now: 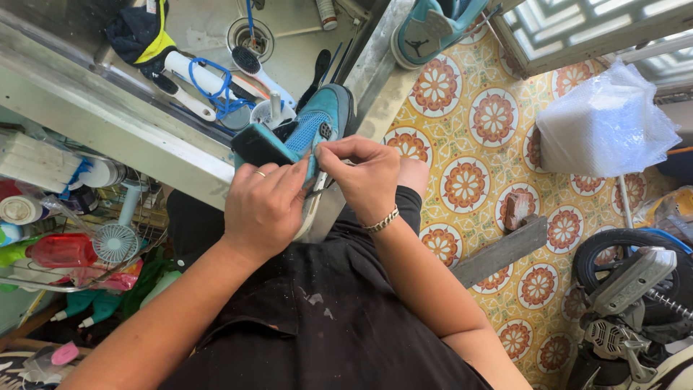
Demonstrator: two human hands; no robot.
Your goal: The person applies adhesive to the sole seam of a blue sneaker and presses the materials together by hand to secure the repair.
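Note:
A teal sneaker [317,119] with a black heel tab rests against the metal sink's front edge, toe pointing away from me. My left hand [263,206], a ring on one finger, wraps the shoe's heel and side and holds it. My right hand [361,173], with a silver bracelet at the wrist, pinches the shoe's upper near the lacing with fingertips together. Both hands touch each other over the shoe. The shoe's sole is mostly hidden beneath my hands.
The metal sink [209,36] holds white-handled brushes [256,68], a blue cord and a dark cloth [141,32]. A second teal sneaker [429,25] sits on the ledge. Shelves of bottles and a small fan [115,242] are left. A bubble-wrap bag [606,123], wooden plank [502,249] and machine [635,289] stand on the tiled floor.

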